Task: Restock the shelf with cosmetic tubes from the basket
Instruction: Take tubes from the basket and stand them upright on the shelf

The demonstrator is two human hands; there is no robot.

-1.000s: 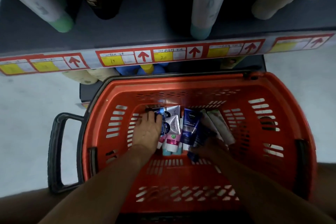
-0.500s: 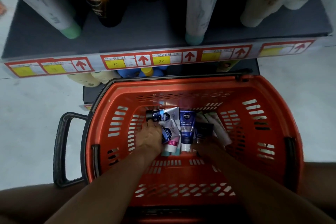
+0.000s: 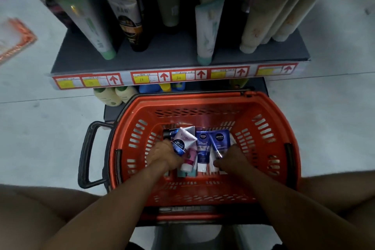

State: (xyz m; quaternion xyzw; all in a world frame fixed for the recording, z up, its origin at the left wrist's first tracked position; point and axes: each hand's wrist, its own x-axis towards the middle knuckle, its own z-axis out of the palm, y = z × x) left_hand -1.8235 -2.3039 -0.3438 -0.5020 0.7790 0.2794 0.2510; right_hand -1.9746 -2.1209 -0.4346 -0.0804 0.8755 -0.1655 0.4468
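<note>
cosmetic tubes point(image 3: 194, 148) heaped on the floor of the orange basket point(image 3: 269, 128), caps mostly toward the near side. left hand point(image 3: 164, 154) down among them, curled round a white tube with a dark blue label point(image 3: 181, 142). right hand point(image 3: 233, 160) beside it, pinching the lower end of a blue nivea tube point(image 3: 219, 141); a second nivea tube point(image 3: 203, 148) flat between the two hands. black handle point(image 3: 87, 154) off the basket's left side. beyond, a grey shelf point(image 3: 172, 53) with tall tubes standing cap-down (gaps between them), price strip point(image 3: 174, 77) with red arrows along its edge.
</note>
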